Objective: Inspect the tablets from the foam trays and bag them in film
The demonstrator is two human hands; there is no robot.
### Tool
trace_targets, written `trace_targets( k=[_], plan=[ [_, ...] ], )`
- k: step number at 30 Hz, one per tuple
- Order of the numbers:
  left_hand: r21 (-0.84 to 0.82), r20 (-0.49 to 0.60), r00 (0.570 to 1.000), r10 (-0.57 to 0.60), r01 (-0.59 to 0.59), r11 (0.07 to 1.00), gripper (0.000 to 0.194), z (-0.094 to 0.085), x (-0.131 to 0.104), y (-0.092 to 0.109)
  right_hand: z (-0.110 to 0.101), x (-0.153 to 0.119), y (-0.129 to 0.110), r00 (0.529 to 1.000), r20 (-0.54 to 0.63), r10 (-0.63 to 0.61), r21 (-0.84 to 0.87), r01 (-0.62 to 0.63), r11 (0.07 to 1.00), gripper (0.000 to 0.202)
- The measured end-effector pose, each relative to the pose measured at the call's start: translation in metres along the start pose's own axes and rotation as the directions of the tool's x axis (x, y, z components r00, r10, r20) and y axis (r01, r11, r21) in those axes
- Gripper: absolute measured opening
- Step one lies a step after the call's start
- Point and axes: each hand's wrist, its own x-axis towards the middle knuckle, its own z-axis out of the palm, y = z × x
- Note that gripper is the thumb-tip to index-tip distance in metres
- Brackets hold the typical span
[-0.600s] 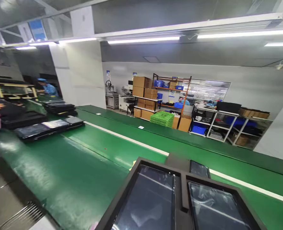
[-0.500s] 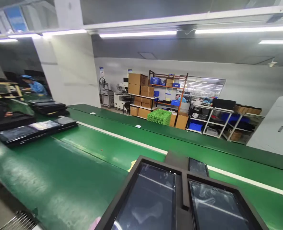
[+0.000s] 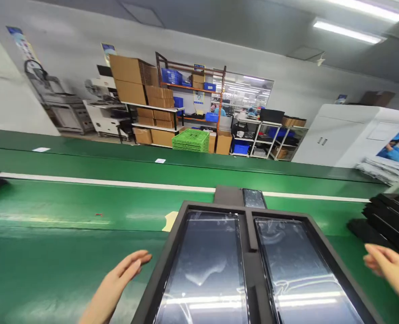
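Note:
A black foam tray [image 3: 249,258] lies on the green bench at the lower middle, with a dark glossy panel [image 3: 209,256] in its left recess and another glossy panel [image 3: 295,261] in its right one. Left of the tray, my left hand [image 3: 118,276] hovers over the bench, fingers apart and nothing in them. My right hand [image 3: 390,267] is off the tray's right side, fingers curved and apart, holding nothing. Just behind the tray, a smaller dark panel [image 3: 253,198] rests beside a dark flat piece [image 3: 229,195].
A stack of black trays [image 3: 391,220] stands on the right. A yellow piece [image 3: 170,221] lies by the tray's left edge. White labels [image 3: 160,160] sit on the far ledge [image 3: 111,152]. A person [image 3: 393,150] in blue is at the far right.
The view has turned right, bringing the black stack and cabinet side into sight. Both my hands now show beside the tray; before, only a blurred bit showed at the bottom edge.

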Motion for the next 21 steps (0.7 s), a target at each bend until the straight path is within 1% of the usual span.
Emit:
trace_targets(
  k=[1, 2, 3, 4, 5, 6, 7, 8, 9, 10, 11, 12, 14, 16, 18, 21],
  plan=[
    [0.001, 0.01, 0.997, 0.08, -0.08, 0.997, 0.056, 0.0, -0.004, 0.011, -0.007, 0.002, -0.018, 0.996, 0.07, 0.057, 0.031, -0.059, 0.998, 0.036],
    [0.039, 0.031, 0.986, 0.161, -0.162, 0.986, 0.053, 0.001, -0.009, 0.023, -0.012, 0.001, -0.04, 0.988, 0.138, 0.064, 0.03, -0.068, 0.997, 0.031],
    [0.108, 0.069, 0.97, 0.232, -0.239, 0.965, 0.049, 0.005, -0.013, 0.037, -0.012, -0.003, -0.066, 0.98, 0.201, 0.003, -0.001, -0.003, 1.0, 0.027],
    [0.195, 0.104, 0.95, 0.295, -0.31, 0.93, 0.046, 0.011, -0.016, 0.049, -0.007, -0.008, -0.093, 0.962, 0.245, -0.117, -0.084, 0.141, 0.986, 0.026],
    [0.279, 0.157, 0.931, 0.328, -0.361, 0.89, 0.046, 0.018, -0.018, 0.06, 0.003, -0.015, -0.12, 0.913, 0.313, -0.26, -0.102, 0.305, 0.947, 0.025],
    [0.326, 0.225, 0.917, 0.329, -0.39, 0.861, 0.049, 0.025, -0.02, 0.068, 0.016, -0.024, -0.144, 0.832, 0.389, -0.395, -0.077, 0.456, 0.886, 0.025],
    [0.357, 0.286, 0.906, 0.311, -0.402, 0.843, 0.055, 0.03, -0.02, 0.074, 0.032, -0.032, -0.165, 0.72, 0.475, -0.505, -0.037, 0.59, 0.806, 0.025],
    [0.368, 0.337, 0.9, 0.277, -0.397, 0.841, 0.061, 0.035, -0.02, 0.077, 0.051, -0.04, -0.182, 0.604, 0.536, -0.59, -0.004, 0.701, 0.714, 0.023],
    [0.365, 0.376, 0.895, 0.241, -0.382, 0.849, 0.067, 0.037, -0.02, 0.078, 0.069, -0.046, -0.195, 0.518, 0.56, -0.647, 0.005, 0.778, 0.628, 0.023],
    [0.361, 0.399, 0.892, 0.213, -0.366, 0.858, 0.071, 0.038, -0.02, 0.078, 0.087, -0.051, -0.204, 0.494, 0.563, -0.663, 0.01, 0.798, 0.603, 0.023],
    [0.356, 0.405, 0.892, 0.2, -0.356, 0.864, 0.074, 0.038, -0.02, 0.077, 0.103, -0.055, -0.21, 0.479, 0.562, -0.674, 0.009, 0.811, 0.584, 0.021],
    [0.349, 0.408, 0.892, 0.197, -0.352, 0.869, 0.075, 0.037, -0.02, 0.076, 0.117, -0.058, -0.214, 0.482, 0.55, -0.682, -0.004, 0.818, 0.575, 0.019],
    [0.325, 0.416, 0.886, 0.205, -0.356, 0.876, 0.075, 0.034, -0.021, 0.074, 0.136, -0.06, -0.218, 0.506, 0.514, -0.693, -0.032, 0.818, 0.574, 0.018],
    [0.3, 0.412, 0.887, 0.206, -0.346, 0.889, 0.076, 0.034, -0.021, 0.071, 0.146, -0.06, -0.219, 0.524, 0.476, -0.707, -0.052, 0.818, 0.572, 0.018],
    [0.259, 0.399, 0.894, 0.203, -0.322, 0.91, 0.078, 0.034, -0.019, 0.067, 0.151, -0.06, -0.219, 0.533, 0.452, -0.715, -0.055, 0.817, 0.574, 0.014],
    [0.188, 0.375, 0.904, 0.204, -0.29, 0.938, 0.077, 0.035, -0.01, 0.058, 0.155, -0.058, -0.216, 0.53, 0.455, -0.715, -0.04, 0.815, 0.578, 0.008]
  ],
)
